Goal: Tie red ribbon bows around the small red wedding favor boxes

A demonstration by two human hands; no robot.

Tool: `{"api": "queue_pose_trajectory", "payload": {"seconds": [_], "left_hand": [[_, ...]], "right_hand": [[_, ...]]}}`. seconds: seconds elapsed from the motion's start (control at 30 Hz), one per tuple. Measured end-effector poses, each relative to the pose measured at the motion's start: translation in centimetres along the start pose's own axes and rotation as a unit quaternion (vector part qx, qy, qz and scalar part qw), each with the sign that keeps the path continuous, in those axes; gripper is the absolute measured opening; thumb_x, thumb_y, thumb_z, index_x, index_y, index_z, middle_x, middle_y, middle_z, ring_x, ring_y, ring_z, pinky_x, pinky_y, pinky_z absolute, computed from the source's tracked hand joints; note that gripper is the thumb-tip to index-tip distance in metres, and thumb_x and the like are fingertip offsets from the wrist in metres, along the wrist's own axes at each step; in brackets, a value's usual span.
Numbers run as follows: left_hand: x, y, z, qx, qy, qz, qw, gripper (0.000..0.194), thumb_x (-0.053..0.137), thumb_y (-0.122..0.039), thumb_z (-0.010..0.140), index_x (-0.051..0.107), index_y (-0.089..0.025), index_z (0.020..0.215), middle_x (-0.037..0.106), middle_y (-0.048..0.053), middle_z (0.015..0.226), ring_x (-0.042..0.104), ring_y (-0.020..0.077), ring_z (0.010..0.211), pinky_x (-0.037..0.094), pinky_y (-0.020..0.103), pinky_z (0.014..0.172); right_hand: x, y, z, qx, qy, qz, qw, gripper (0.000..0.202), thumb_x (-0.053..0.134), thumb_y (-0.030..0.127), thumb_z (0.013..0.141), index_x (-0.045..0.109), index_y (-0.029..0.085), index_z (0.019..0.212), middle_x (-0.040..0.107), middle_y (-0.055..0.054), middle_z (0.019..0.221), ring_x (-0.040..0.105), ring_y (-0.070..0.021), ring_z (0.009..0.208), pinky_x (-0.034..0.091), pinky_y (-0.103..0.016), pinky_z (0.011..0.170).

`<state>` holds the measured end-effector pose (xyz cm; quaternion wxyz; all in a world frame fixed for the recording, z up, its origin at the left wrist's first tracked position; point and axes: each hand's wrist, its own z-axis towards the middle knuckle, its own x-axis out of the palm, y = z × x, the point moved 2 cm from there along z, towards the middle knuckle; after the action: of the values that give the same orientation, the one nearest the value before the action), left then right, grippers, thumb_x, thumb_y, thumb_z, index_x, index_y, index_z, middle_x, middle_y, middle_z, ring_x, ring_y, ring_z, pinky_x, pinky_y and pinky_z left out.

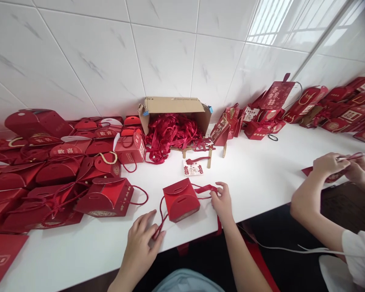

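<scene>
A red gift box (182,198) with slotted, curved top flaps sits on the white table in front of me. At its left, my left hand (144,243) has thumb and fingers around the end of a dark red cord handle (160,215). On the other side, my right hand (223,202) pinches a red satin ribbon (204,188) that stretches to the box; a second cord runs just beneath it. A finished-looking red box (111,198) with a cord loop stands left of this one. A small printed card (193,168) lies behind the box.
Stacked red boxes (63,162) fill the table's left side. At the wall, a cardboard box (173,105) spills red ribbons (173,134). More red packages (264,109) stand at the back right. Another person's hands (340,168) work with a red piece at the right.
</scene>
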<state>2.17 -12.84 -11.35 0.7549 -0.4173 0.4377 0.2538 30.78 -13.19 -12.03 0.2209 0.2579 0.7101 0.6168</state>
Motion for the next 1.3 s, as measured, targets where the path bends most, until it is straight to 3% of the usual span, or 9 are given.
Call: {"api": "queue_pose_trajectory", "payload": {"seconds": [0.13, 0.3, 0.37, 0.47, 0.63, 0.8, 1.0, 1.2, 1.3], "left_hand": [[-1.1, 1.8, -1.1, -0.023, -0.031, -0.017, 0.999, 0.025, 0.058, -0.038, 0.081, 0.054, -0.022, 0.062, 0.062, 0.008, 0.12, 0.052, 0.0308, 0.109, 0.047, 0.045, 0.084], [-3.4, 2.6, -2.4, -0.038, -0.056, -0.061, 0.996, 0.017, 0.06, -0.039, 0.08, 0.06, -0.024, 0.072, 0.057, 0.008, 0.119, 0.052, 0.0293, 0.11, 0.049, 0.043, 0.088], [-4.3, 2.2, -2.6, -0.046, -0.078, -0.075, 0.993, 0.015, 0.061, -0.039, 0.079, 0.062, -0.025, 0.086, 0.054, 0.009, 0.118, 0.054, 0.0285, 0.108, 0.05, 0.042, 0.088], [-5.2, 1.1, -2.0, -0.04, -0.121, -0.106, 0.986, 0.039, 0.063, -0.035, 0.078, 0.054, -0.027, 0.116, 0.052, 0.009, 0.116, 0.054, 0.0282, 0.107, 0.05, 0.043, 0.089], [-5.0, -2.2, 1.3, 0.093, -0.061, -0.146, 0.983, 0.047, 0.058, -0.021, 0.081, 0.048, -0.029, 0.127, 0.056, 0.009, 0.122, 0.05, 0.0279, 0.117, 0.045, 0.043, 0.098], [-3.1, -4.6, 3.5, 0.157, 0.022, -0.099, 0.982, 0.047, 0.049, -0.015, 0.087, 0.046, -0.029, 0.133, 0.052, 0.008, 0.133, 0.041, 0.0274, 0.131, 0.039, 0.044, 0.104], [-2.0, -5.9, 2.4, 0.097, -0.09, -0.034, 0.991, 0.043, 0.056, -0.016, 0.085, 0.051, -0.024, 0.127, 0.051, 0.012, 0.119, 0.046, 0.0292, 0.117, 0.039, 0.046, 0.096], [-4.2, -6.6, 1.4, 0.029, -0.194, -0.063, 0.979, 0.027, 0.058, -0.015, 0.083, 0.058, -0.022, 0.109, 0.047, 0.012, 0.12, 0.045, 0.0288, 0.113, 0.037, 0.046, 0.095], [-5.2, -6.0, 2.2, 0.013, -0.193, -0.06, 0.979, 0.023, 0.055, -0.015, 0.085, 0.059, -0.023, 0.107, 0.045, 0.012, 0.127, 0.042, 0.0298, 0.117, 0.035, 0.049, 0.097]], "right_hand": [[-2.4, 0.9, 1.1, 0.025, 0.0, 0.018, 1.0, 0.044, 0.068, 0.029, 0.066, 0.05, 0.022, 0.106, 0.051, 0.006, 0.064, 0.034, -0.0066, 0.043, 0.026, -0.021, 0.04], [-4.8, 3.4, 1.0, 0.035, 0.137, 0.136, 0.981, 0.053, 0.068, 0.024, 0.06, 0.065, 0.021, 0.112, 0.052, 0.0, 0.078, 0.023, -0.0046, 0.046, 0.018, -0.021, 0.038], [-5.5, 4.5, 0.6, -0.004, 0.124, 0.199, 0.972, 0.049, 0.065, 0.025, 0.064, 0.067, 0.024, 0.113, 0.055, -0.003, 0.089, 0.024, -0.0049, 0.048, 0.019, -0.021, 0.038], [-6.0, 5.6, -0.3, -0.039, 0.056, 0.202, 0.977, 0.034, 0.057, 0.034, 0.079, 0.069, 0.027, 0.111, 0.06, -0.004, 0.095, 0.023, -0.004, 0.045, 0.02, -0.022, 0.036], [-3.9, 6.2, -2.6, -0.037, 0.105, 0.182, 0.977, 0.022, 0.067, 0.031, 0.077, 0.073, 0.029, 0.098, 0.069, -0.003, 0.078, 0.015, -0.0004, 0.036, 0.011, -0.02, 0.033], [-1.1, 6.5, -4.4, -0.016, 0.229, 0.198, 0.953, 0.03, 0.067, 0.027, 0.078, 0.071, 0.032, 0.108, 0.07, -0.01, 0.11, 0.019, 0.0022, 0.033, 0.012, -0.019, 0.031], [-0.9, 6.2, -5.0, -0.04, 0.31, 0.204, 0.928, 0.029, 0.064, 0.021, 0.082, 0.071, 0.033, 0.107, 0.07, -0.011, 0.109, 0.024, 0.003, 0.033, 0.012, -0.019, 0.031], [-1.0, 4.6, -5.7, -0.022, 0.412, 0.114, 0.904, 0.027, 0.06, 0.021, 0.087, 0.07, 0.031, 0.111, 0.065, -0.011, 0.114, 0.029, 0.0038, 0.035, 0.018, -0.018, 0.032], [-0.6, 3.8, -6.1, 0.001, 0.431, 0.079, 0.899, 0.025, 0.059, 0.023, 0.088, 0.071, 0.03, 0.11, 0.065, -0.01, 0.114, 0.032, 0.0037, 0.036, 0.019, -0.017, 0.033]]}}
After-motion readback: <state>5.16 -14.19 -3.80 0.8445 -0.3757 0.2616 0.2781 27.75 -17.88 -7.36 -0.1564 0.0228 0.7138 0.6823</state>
